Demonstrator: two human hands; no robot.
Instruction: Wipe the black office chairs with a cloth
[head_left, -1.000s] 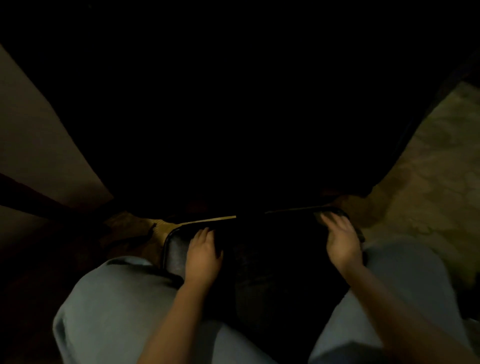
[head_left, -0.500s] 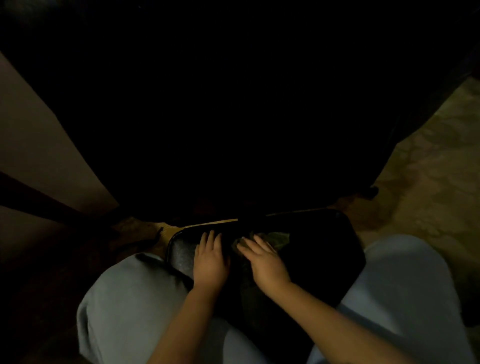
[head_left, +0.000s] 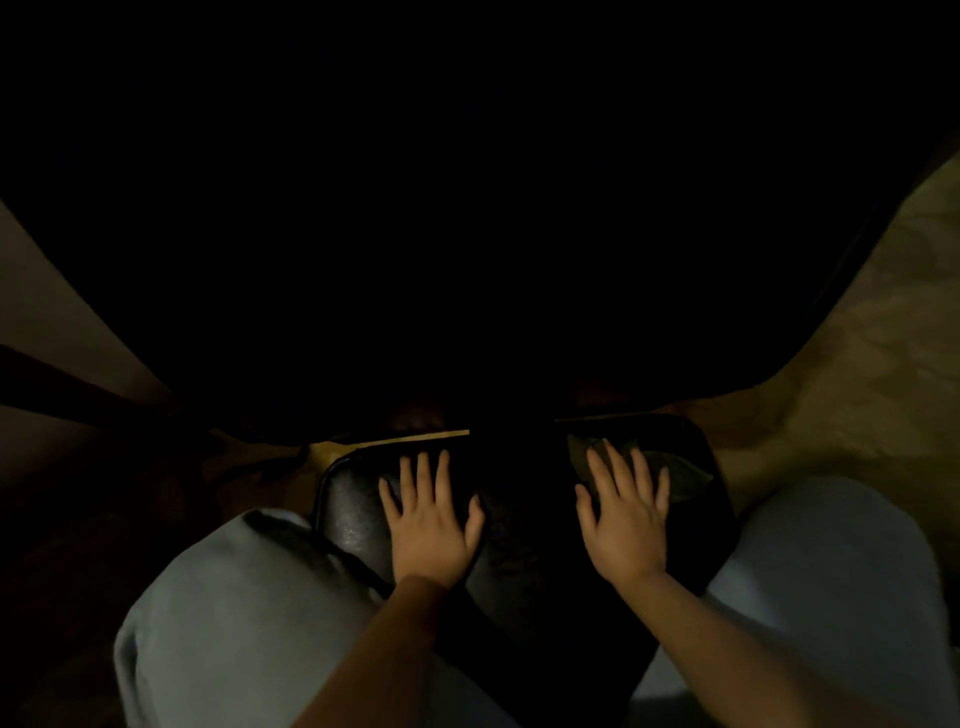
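Note:
The scene is very dark. A black padded chair seat (head_left: 353, 509) with a thin metal rim lies between my knees at the bottom middle. My left hand (head_left: 428, 517) rests flat on its left part, fingers straight and spread. My right hand (head_left: 623, 514) presses flat on a dark greenish cloth (head_left: 680, 475) spread over the seat's right part, fingers straight. The cloth shows only beyond my fingertips and to their right; the rest is hidden under my palm.
My knees in light grey trousers (head_left: 234, 613) flank the seat on both sides. A large black mass (head_left: 467, 234) fills the upper frame. A patterned tan floor (head_left: 857, 389) shows at the right, a pale wall (head_left: 47, 322) at the left.
My right hand with the cloth swept from the seat's right edge to the middle, then back to the right part. My left hand stayed flat on the left part.

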